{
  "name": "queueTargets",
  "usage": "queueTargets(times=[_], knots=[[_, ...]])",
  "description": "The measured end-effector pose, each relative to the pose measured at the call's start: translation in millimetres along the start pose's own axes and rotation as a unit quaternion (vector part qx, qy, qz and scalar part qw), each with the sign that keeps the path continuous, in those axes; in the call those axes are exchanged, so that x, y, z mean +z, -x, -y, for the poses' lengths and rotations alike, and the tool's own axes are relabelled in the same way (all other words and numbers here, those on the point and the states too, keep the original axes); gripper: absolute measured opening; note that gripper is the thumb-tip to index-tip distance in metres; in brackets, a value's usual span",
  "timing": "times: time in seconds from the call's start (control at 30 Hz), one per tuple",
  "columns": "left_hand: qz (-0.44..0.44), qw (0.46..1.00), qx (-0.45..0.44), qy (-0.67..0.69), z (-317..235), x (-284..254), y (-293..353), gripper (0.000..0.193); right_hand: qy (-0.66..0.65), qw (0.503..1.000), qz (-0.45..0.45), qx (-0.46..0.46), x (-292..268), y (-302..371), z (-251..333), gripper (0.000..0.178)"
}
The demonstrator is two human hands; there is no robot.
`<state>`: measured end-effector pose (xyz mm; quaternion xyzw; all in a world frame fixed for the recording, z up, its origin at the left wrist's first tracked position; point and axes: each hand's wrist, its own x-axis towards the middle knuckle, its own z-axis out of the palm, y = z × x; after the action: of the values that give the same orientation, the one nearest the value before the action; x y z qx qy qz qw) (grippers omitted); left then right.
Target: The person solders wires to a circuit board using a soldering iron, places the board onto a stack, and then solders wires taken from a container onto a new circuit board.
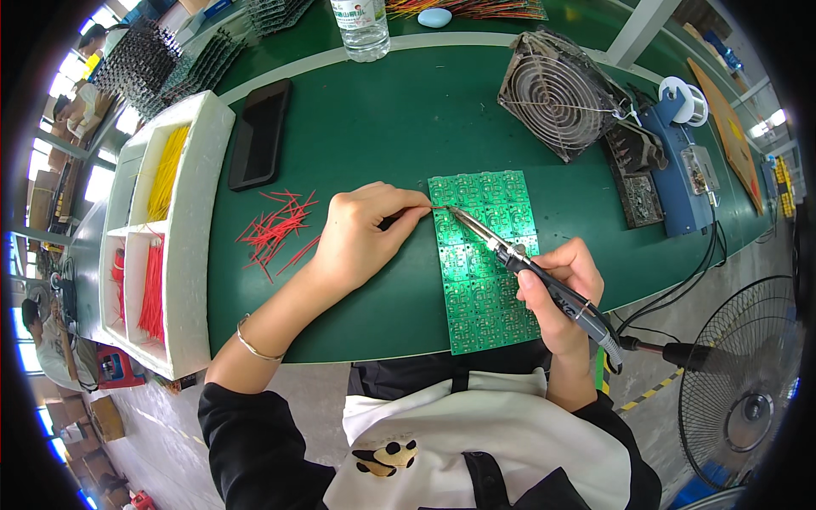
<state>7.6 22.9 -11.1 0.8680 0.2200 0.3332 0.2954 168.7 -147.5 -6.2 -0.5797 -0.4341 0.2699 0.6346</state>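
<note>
The green circuit board (489, 293) lies on the table (382, 110), and at its upper left edge my left hand (361, 229) pinches a thin red wire (439, 207). At the board's right edge my right hand (563, 293) grips a soldering iron (508, 254), its tip near that wire.

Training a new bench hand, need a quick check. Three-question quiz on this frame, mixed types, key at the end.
1. The right hand holds:
a) the water bottle
b) the soldering iron
c) the fan

2. True or false: the black phone lies to the left of the green circuit board panel.

3. What colour is the loose wire pile between the white foam tray and the left hand?

Key: 1 b; 2 true; 3 red.
</note>
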Motion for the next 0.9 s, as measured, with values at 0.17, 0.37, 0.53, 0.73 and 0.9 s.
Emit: queueTargets(times=[0.17,0.37,0.53,0.73,0.9], knots=[[0.002,1.0,-0.007,-0.001,0,0,0,0.008,0.019,1.0,0.011,-0.01,-2,0,0,0.018],[0.008,1.0,-0.011,0.001,0,-2,0,0.008,0.017,1.0,0.011,-0.005,-1,0,0,0.017],[0.012,1.0,-0.006,0.002,-2,0,-1,0.009,-0.067,0.997,-0.046,-0.006,-6,4,-3,0.019],[0.02,1.0,-0.01,0.006,1,-6,3,0.014,-0.097,0.99,-0.084,-0.057,-7,5,-7,0.02],[-0.02,0.99,0.044,-0.134,-20,-32,1,0.026,-0.052,0.987,-0.129,-0.08,-15,6,-7,0.021]])
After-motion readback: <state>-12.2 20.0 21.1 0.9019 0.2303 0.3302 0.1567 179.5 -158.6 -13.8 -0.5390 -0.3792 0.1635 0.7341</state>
